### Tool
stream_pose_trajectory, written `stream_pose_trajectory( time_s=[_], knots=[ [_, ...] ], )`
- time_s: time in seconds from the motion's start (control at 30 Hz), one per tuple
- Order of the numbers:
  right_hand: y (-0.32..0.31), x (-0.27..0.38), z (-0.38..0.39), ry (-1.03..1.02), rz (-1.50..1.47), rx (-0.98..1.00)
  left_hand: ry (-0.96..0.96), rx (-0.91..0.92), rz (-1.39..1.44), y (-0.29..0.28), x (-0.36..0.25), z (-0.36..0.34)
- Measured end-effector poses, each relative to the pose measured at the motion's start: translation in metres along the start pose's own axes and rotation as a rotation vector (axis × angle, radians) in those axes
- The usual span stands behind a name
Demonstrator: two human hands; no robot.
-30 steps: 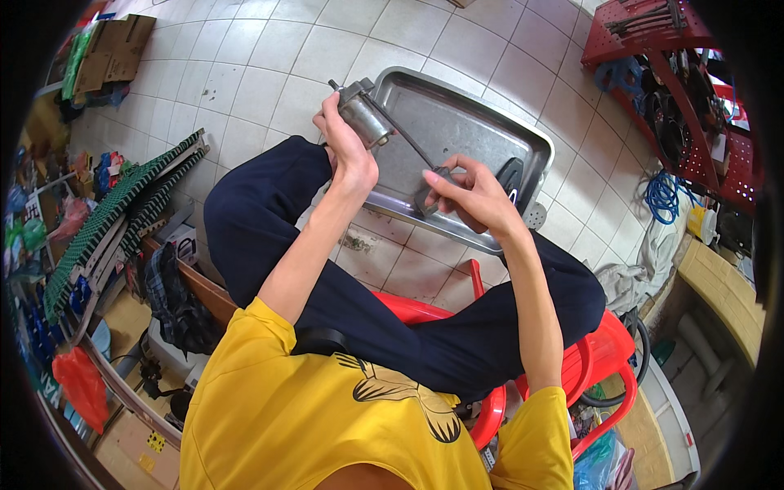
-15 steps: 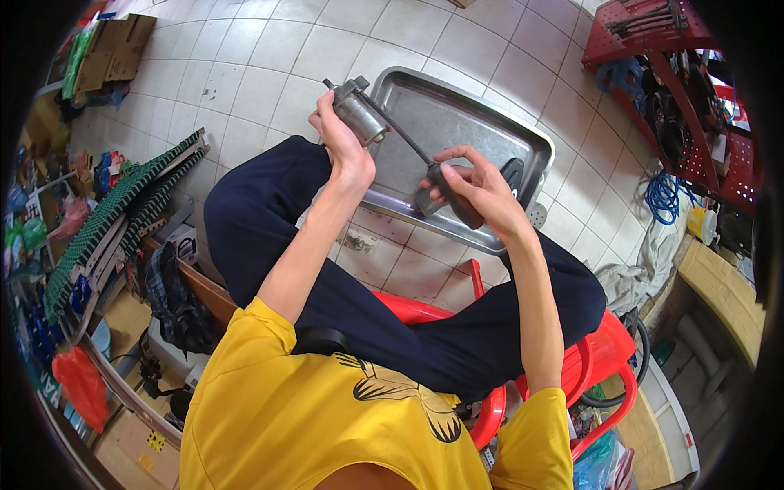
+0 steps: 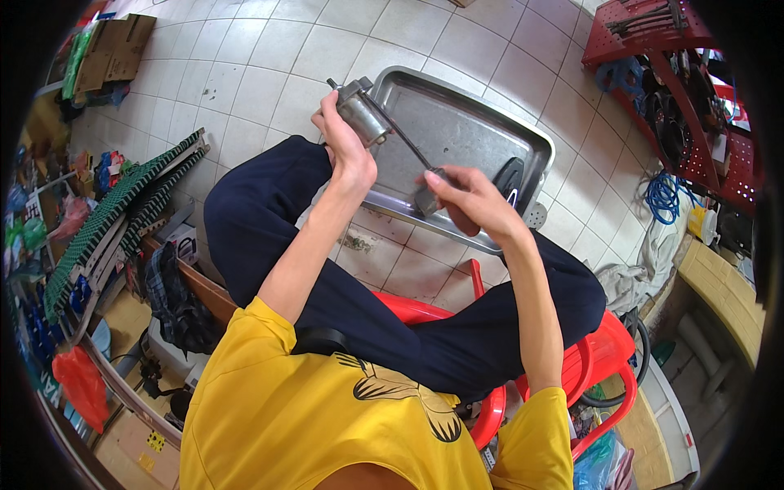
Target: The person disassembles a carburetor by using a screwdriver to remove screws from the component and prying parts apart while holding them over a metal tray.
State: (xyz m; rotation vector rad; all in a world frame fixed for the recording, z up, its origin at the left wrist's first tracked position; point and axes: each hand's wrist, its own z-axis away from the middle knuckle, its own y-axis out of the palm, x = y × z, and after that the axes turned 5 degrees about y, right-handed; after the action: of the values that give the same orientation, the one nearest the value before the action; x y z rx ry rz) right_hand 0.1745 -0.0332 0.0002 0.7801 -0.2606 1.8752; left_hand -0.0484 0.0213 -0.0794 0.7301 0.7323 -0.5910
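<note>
My left hand [image 3: 343, 143] is wrapped round a dull metal cylinder [image 3: 367, 118], like a small motor, tilted above the left part of a steel tray [image 3: 543, 155] with raised rims. My right hand [image 3: 474, 204] is closed round the dark handle of a long screwdriver [image 3: 412, 149]; the shaft runs up to the top end of the cylinder, where its tip is hard to make out. A grey piece [image 3: 426, 202] sits in the tray beneath my right hand, partly hidden. A black object [image 3: 509, 174] lies at the tray's right end.
My crossed legs [image 3: 253, 204] frame the tray's near side, above red plastic chairs [image 3: 604, 355]. A red tool rack [image 3: 678, 98] and blue hose coil [image 3: 663, 196] are at right. Folded green-striped seats [image 3: 131, 220], bags and cardboard [image 3: 114, 49] crowd the left.
My right hand shifts and turns on the screwdriver handle, which showed more half a second ago and is now largely covered by my fingers. My left hand and the cylinder move only slightly.
</note>
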Motion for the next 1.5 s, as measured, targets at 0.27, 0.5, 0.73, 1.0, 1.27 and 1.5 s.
stream_pose_trajectory(
  time_s=[0.27, 0.5, 0.73, 1.0, 1.27, 1.5],
  knots=[
    [-0.001, -0.009, 0.001, -0.108, -0.273, 0.116, 0.015, -0.003, 0.013, 0.005, 0.004, 0.000],
    [-0.003, -0.017, -0.007, -0.200, -0.083, -0.147, 0.040, -0.031, 0.017, 0.012, 0.002, 0.006],
    [-0.001, -0.023, -0.014, -0.157, 0.320, -0.222, 0.004, -0.032, -0.020, 0.005, 0.010, 0.002],
    [0.004, -0.013, -0.006, -0.197, -0.099, 0.040, 0.016, -0.110, -0.059, 0.010, 0.011, 0.000],
    [0.003, -0.012, -0.005, -0.213, 0.138, -0.138, -0.008, -0.102, -0.077, 0.019, 0.001, 0.014],
    [0.005, -0.025, -0.017, -0.200, 0.226, -0.084, -0.039, -0.048, -0.105, 0.027, -0.004, 0.024]
  ],
)
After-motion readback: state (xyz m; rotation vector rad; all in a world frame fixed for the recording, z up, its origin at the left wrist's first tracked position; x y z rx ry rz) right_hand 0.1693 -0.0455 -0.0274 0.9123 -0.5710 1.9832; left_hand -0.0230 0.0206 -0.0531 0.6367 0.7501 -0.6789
